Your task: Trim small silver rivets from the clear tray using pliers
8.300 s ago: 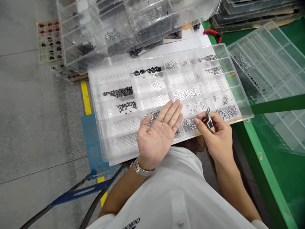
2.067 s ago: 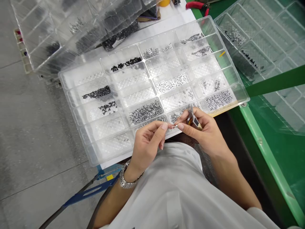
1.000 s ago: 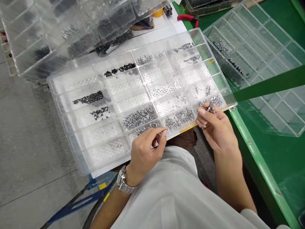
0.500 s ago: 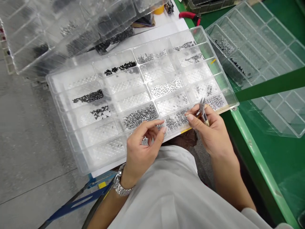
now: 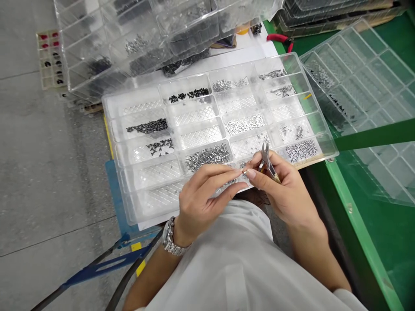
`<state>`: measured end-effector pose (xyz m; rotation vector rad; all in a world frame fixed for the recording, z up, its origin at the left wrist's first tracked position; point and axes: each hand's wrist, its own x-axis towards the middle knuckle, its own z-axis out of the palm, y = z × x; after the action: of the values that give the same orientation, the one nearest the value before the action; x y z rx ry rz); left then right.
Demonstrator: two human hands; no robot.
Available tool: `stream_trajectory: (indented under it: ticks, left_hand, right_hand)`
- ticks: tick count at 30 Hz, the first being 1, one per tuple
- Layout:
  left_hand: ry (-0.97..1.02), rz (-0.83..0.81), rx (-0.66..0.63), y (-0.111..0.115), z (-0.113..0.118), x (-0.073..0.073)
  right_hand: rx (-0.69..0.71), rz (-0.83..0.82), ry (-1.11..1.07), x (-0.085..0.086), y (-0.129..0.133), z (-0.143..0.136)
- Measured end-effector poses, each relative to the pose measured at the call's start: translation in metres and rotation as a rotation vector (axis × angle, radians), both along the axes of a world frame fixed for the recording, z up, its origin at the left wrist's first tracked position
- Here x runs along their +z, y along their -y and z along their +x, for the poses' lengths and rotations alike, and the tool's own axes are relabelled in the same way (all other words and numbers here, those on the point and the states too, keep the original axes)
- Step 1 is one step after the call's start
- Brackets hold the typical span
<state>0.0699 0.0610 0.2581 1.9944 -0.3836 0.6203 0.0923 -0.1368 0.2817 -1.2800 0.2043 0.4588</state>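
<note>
Soft, even light; mild tray (image 5: 201, 136) glare

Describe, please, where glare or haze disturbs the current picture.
Head view: pale glare whitens the clear plastic compartmented tray; head view: the stacked transparent plastic boxes look hazy; head view: the small pointed silver pliers in the right hand look sharper.

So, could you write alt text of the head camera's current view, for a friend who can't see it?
A person's right hand holds small pliers close to the left hand, at the near edge of a clear compartment tray of small black parts and silver parts. Other clear trays are beyond it and to the right.
</note>
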Motion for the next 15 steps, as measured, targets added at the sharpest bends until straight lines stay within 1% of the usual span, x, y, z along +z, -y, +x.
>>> stream_trajectory:
  ticks: [3,11,13,15]
  left_hand:
    - [-0.018,0.014,0.013,-0.0034,-0.0014,0.0002]
    - [-0.02,-0.019,0.052,-0.0087,-0.0046,0.0002]
    - [-0.035,-0.05,0.065,-0.0077,-0.0057,0.0006]
    - [-0.076,-0.119,0.075,-0.0061,-0.0069,0.0018]
  right_hand:
    - [0.015,0.017,0.0,0.002,-0.0031,0.0003]
    - [0.041,0.02,0.013,0.0048,-0.0086,-0.0009]
    - [0.038,0.025,0.018,0.0043,-0.0096,-0.0011]
    - [0.033,0.02,0.024,0.0037,-0.0105,-0.0012]
